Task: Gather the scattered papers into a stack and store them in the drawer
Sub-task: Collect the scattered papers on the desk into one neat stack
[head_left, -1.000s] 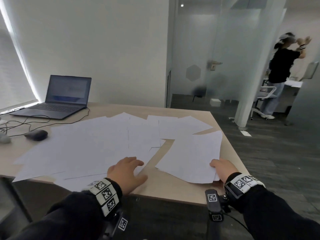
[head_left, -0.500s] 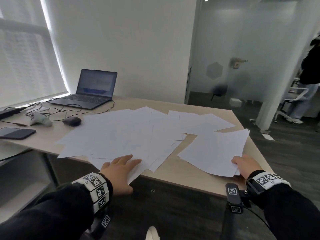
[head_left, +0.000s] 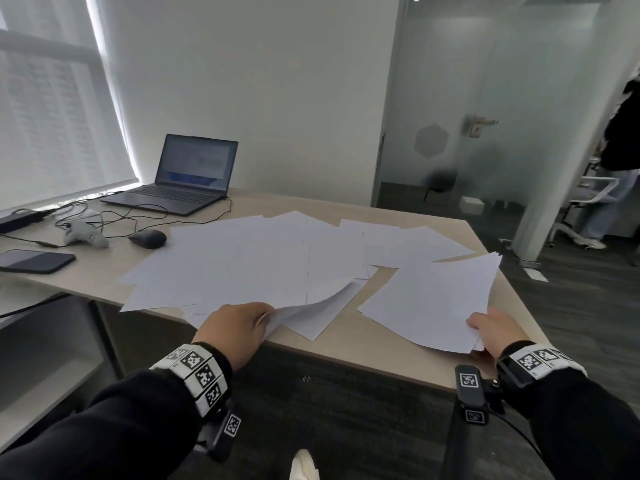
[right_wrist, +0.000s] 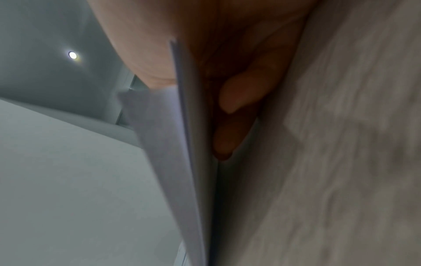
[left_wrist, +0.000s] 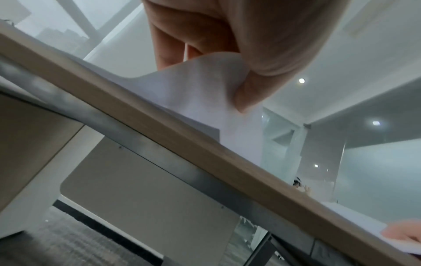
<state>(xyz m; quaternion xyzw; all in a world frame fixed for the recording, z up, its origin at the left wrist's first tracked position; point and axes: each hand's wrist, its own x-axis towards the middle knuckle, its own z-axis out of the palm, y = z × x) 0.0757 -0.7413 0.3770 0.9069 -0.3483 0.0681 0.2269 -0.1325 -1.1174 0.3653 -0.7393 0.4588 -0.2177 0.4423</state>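
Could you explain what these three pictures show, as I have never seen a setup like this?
No machine here: a person wears three cameras, one on the head and one on each wrist. The head view looks down on a wooden desk strewn with loose white papers. Further back stand a laptop, a mouse and a phone. The left hand pinches the near edge of some sheets; its wrist camera looks up from below the desk edge at that pinch. The right hand grips a small gathered stack; its wrist camera shows fingers under the paper.

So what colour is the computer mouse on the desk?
Black, or very dark; the mouse shows best in the head view.
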